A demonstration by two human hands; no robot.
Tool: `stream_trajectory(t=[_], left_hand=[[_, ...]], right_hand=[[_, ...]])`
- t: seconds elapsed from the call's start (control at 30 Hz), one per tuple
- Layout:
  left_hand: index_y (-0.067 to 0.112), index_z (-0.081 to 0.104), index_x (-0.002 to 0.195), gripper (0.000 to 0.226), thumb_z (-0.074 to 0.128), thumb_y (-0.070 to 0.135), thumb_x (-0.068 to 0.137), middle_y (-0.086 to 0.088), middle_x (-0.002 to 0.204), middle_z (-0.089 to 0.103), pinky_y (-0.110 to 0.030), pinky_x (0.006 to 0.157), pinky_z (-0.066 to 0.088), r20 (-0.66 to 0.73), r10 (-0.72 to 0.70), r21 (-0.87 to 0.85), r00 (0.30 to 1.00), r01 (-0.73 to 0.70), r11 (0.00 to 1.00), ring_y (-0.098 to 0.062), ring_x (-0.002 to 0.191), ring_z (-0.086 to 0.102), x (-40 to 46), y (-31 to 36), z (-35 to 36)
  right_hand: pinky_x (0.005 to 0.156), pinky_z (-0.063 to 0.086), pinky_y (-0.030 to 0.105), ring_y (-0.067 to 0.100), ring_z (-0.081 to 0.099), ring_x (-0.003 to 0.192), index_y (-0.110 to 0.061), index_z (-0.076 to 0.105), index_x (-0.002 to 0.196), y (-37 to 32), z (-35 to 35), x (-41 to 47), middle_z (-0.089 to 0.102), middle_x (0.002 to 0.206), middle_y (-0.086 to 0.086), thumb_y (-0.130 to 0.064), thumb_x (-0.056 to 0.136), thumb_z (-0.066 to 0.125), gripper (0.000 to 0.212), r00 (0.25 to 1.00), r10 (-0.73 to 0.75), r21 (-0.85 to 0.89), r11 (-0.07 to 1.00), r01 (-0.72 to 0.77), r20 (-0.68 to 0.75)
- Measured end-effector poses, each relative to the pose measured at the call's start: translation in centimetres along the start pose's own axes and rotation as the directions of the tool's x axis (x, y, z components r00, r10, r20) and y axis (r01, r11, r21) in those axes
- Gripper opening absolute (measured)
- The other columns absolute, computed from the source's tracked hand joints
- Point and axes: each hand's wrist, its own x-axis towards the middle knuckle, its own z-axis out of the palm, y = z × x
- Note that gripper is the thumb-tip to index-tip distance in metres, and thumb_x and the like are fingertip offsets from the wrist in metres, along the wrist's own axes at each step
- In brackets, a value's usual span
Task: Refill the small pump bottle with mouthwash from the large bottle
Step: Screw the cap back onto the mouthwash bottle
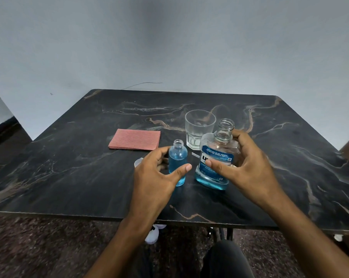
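The small clear bottle (177,157) stands uncapped on the dark marble table (79,177), filled with blue mouthwash up to its shoulder. My left hand (155,177) curls round it, thumb across its near side and fingers at its far left. The large mouthwash bottle (213,157) with a blue label is also uncapped; only a shallow layer of blue liquid lies at its bottom. My right hand (243,165) grips it, thumb on the label and fingers round the far shoulder. Its neck looks doubled by blur.
An empty drinking glass (199,129) stands just behind the two bottles. A folded pink cloth (135,139) lies to the back left. A small white cap-like piece (137,162) peeks out behind my left hand, and a thin white tube (194,155) lies between the bottles.
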Motion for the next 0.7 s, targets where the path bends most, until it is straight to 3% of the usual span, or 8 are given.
stream_trajectory(t=[0.1, 0.2, 0.33, 0.43, 0.53, 0.63, 0.7], left_hand=[[0.031, 0.065, 0.128, 0.061, 0.087, 0.042, 0.072, 0.013, 0.12, 0.07, -0.008, 0.079, 0.052, 0.011, -0.014, 0.018, 1.0, 0.014, 1.0, -0.001, 0.104, 0.067, -0.2, -0.2, 0.1], [0.032, 0.064, 0.127, 0.062, 0.089, 0.042, 0.071, 0.013, 0.118, 0.069, -0.004, 0.075, 0.05, 0.014, -0.017, 0.03, 1.0, 0.017, 0.999, 0.0, 0.101, 0.067, -0.4, -0.5, 0.1], [0.032, 0.065, 0.127, 0.074, 0.093, 0.044, 0.06, 0.015, 0.115, 0.067, -0.01, 0.082, 0.054, 0.02, 0.028, 0.057, 0.999, -0.03, 0.998, -0.001, 0.099, 0.067, -0.6, -0.7, -0.3], [0.038, 0.065, 0.123, 0.077, 0.087, 0.058, 0.052, 0.019, 0.108, 0.065, -0.011, 0.08, 0.051, -0.034, 0.087, 0.1, 0.996, -0.084, 0.991, -0.001, 0.097, 0.062, -1.0, -1.0, -1.8], [0.035, 0.071, 0.115, 0.068, 0.079, 0.065, 0.054, 0.017, 0.101, 0.065, -0.014, 0.073, 0.051, -0.157, 0.099, 0.139, 0.983, -0.077, 0.987, -0.004, 0.089, 0.062, -0.7, -1.8, -4.2], [0.031, 0.073, 0.112, 0.053, 0.085, 0.051, 0.064, 0.01, 0.102, 0.065, -0.019, 0.074, 0.05, -0.211, 0.077, 0.207, 0.975, -0.032, 0.978, -0.007, 0.085, 0.061, -0.1, -2.8, -5.5], [0.033, 0.072, 0.113, 0.048, 0.089, 0.041, 0.068, 0.006, 0.104, 0.062, -0.012, 0.075, 0.044, -0.222, 0.073, 0.261, 0.972, -0.013, 0.965, -0.008, 0.086, 0.058, 0.2, -3.2, -5.9]], right_hand=[[0.087, 0.059, 0.03, 0.004, 0.07, 0.104, -0.029, 0.049, 0.131, 0.3, 0.0, -0.4, 0.07, 0.117, -0.016, -0.03, 0.07, 0.085, 0.071, 1.0, 0.007, -0.005, 1.0, -0.007, -0.004], [0.091, 0.058, 0.038, 0.006, 0.069, 0.106, -0.04, 0.045, 0.132, 0.3, 0.0, -0.7, 0.069, 0.12, -0.013, -0.043, 0.064, 0.084, 0.078, 1.0, 0.017, 0.023, 1.0, -0.016, -0.022], [0.092, 0.057, 0.035, 0.005, 0.065, 0.113, -0.057, 0.044, 0.126, 0.2, -0.3, -0.9, 0.062, 0.126, -0.02, -0.059, 0.057, 0.086, 0.08, 0.999, 0.015, 0.045, 0.999, -0.013, -0.044], [0.09, 0.054, 0.026, 0.004, 0.059, 0.118, -0.044, 0.041, 0.136, 0.3, -0.9, -1.1, 0.059, 0.128, -0.018, -0.066, 0.063, 0.08, 0.086, 0.993, -0.019, 0.042, 0.999, 0.024, -0.113], [0.092, 0.053, 0.035, 0.014, 0.06, 0.119, -0.028, 0.044, 0.138, 0.3, -1.5, -1.2, 0.061, 0.127, -0.005, -0.061, 0.076, 0.073, 0.077, 0.977, -0.083, 0.1, 0.989, 0.104, -0.195], [0.091, 0.055, 0.03, 0.018, 0.062, 0.116, -0.022, 0.048, 0.135, 0.4, -1.7, -1.2, 0.063, 0.127, 0.001, -0.054, 0.08, 0.073, 0.069, 0.973, -0.091, 0.132, 0.984, 0.121, -0.211], [0.088, 0.054, 0.023, 0.015, 0.062, 0.114, -0.021, 0.049, 0.135, 0.4, -1.5, -1.3, 0.064, 0.125, 0.001, -0.052, 0.078, 0.076, 0.07, 0.975, -0.085, 0.142, 0.983, 0.115, -0.206]])
